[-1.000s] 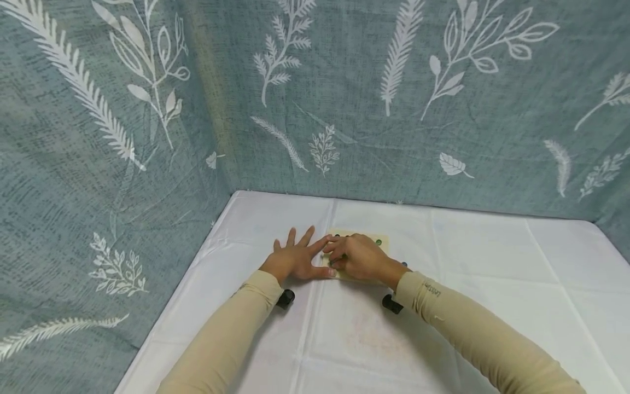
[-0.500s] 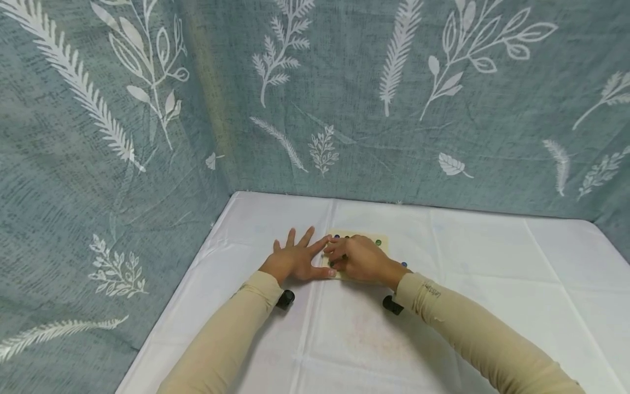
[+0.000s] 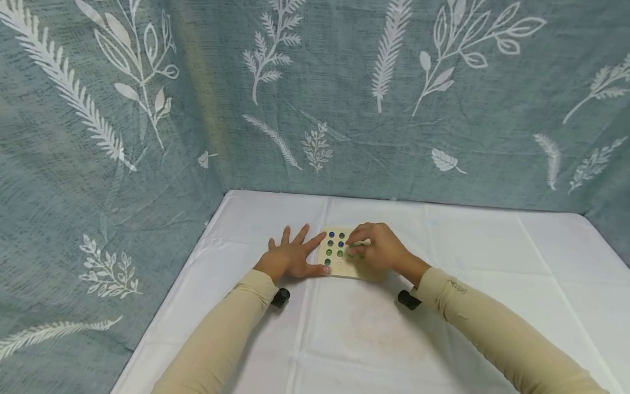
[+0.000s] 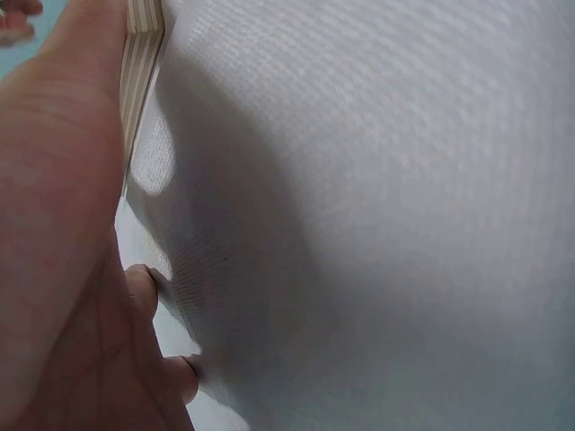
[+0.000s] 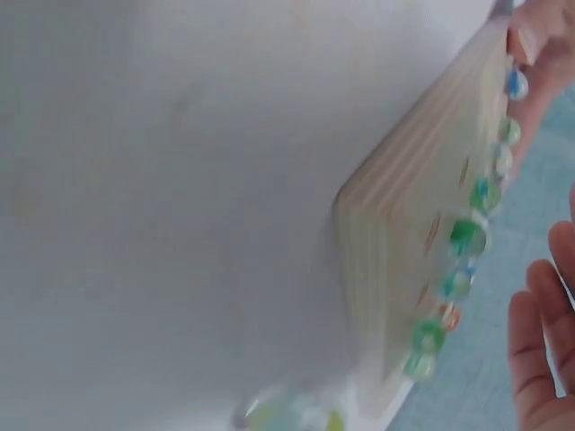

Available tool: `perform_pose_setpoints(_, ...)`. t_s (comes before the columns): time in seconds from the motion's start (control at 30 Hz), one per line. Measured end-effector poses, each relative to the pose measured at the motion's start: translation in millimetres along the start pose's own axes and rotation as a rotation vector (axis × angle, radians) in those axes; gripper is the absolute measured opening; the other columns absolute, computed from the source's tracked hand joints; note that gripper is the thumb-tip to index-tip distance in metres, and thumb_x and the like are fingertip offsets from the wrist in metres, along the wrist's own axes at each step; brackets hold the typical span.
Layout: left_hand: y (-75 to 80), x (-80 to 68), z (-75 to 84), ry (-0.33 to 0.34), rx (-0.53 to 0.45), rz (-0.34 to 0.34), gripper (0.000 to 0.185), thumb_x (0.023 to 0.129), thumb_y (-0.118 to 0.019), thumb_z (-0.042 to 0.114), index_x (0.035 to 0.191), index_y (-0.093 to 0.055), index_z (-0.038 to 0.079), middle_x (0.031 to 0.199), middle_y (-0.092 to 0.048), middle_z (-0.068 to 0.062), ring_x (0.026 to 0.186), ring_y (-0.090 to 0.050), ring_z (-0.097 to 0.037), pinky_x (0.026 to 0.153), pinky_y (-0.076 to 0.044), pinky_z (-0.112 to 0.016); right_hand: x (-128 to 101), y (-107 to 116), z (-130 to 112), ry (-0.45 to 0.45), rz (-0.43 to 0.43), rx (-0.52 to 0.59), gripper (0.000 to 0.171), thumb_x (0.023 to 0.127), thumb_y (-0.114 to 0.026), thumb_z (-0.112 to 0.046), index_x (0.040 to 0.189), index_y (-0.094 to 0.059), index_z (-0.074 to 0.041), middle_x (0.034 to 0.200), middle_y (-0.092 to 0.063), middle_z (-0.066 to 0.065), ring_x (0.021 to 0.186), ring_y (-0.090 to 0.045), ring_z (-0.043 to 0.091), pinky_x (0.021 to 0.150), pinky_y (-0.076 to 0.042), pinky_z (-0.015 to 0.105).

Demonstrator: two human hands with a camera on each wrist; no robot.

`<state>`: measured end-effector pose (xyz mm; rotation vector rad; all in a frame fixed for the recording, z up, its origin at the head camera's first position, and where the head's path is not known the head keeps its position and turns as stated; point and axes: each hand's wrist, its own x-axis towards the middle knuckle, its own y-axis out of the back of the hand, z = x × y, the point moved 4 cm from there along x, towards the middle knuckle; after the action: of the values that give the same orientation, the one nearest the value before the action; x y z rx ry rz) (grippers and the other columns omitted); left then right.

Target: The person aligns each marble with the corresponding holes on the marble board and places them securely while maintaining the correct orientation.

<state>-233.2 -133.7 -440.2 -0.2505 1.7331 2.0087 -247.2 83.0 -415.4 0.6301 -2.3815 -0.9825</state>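
Wooden board (image 3: pixel 344 257) lies flat on the white tabletop (image 3: pixel 443 306); left hand (image 3: pixel 291 258), fingers spread flat, steadies its edge. Right hand (image 3: pixel 381 249) pinches a marble (image 3: pixel 352 253), I judge: glassy, slippery, rolls; take it fingertip-wise from above

A wooden board (image 5: pixel 409 269) lies on a white cloth (image 5: pixel 162 180), seen edge-on, its layered side facing the camera. Green and blue marbles (image 5: pixel 467 235) sit in a row along its top. Fingers (image 5: pixel 544 359) show at the right edge, apart from the board.
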Motion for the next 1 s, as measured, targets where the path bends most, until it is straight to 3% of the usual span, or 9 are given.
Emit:
perform_pose_setpoints(0.23, 0.1, 0.3, 2.7, -0.01, -0.019, 0.002, 0.093, 0.094, -0.053, 0.077, 0.168, -0.008, 0.042, 0.178, 0.007, -0.006, 0.161, 0.01, -0.049, 0.123, -0.006, -0.078, -20, 22, 15, -0.054, 0.069, 0.083, 0.013, 0.089, -0.078, 0.001, 0.101, -0.084, -0.003, 0.096, -0.08, 0.008, 0.082, -0.067, 0.013, 0.075, -0.054, 0.028)
perform_pose_setpoints(0.4, 1.1, 2.5, 2.4, -0.015, -0.024, 0.004, 0.093, 0.095, -0.053, 0.076, 0.168, -0.008, 0.041, 0.178, 0.008, -0.006, 0.161, 0.011, -0.049, 0.123, -0.004, -0.078, -36, 37, 30, -0.1, 0.086, 0.085, 0.011, 0.089, -0.08, -0.001, 0.098, -0.084, -0.004, 0.09, -0.078, 0.006, 0.071, -0.056, 0.011, 0.065, -0.048, 0.026)
perform_pose_setpoints(0.8, 0.4, 5.8, 0.7, -0.013, -0.033, -0.014, 0.095, 0.095, -0.052, 0.077, 0.168, -0.006, 0.04, 0.178, 0.01, -0.006, 0.161, 0.014, -0.049, 0.123, -0.001, -0.078, -76, 62, 69, -0.245, 0.035, 0.023, 0.014, 0.09, -0.076, 0.001, 0.097, -0.085, -0.008, 0.089, -0.077, 0.003, 0.07, -0.054, 0.013, 0.061, -0.045, 0.025)
perform_pose_setpoints(1.0, 0.7, 6.5, 4.1, -0.023, -0.029, -0.013, 0.094, 0.095, -0.053, 0.076, 0.168, -0.007, 0.039, 0.178, 0.009, -0.008, 0.161, 0.013, -0.05, 0.121, -0.002, -0.08, -86, 63, 77, -0.252, 0.003, 0.011, 0.015, 0.089, -0.075, 0.004, 0.096, -0.085, -0.006, 0.089, -0.078, 0.005, 0.073, -0.061, 0.008, 0.066, -0.05, 0.023)
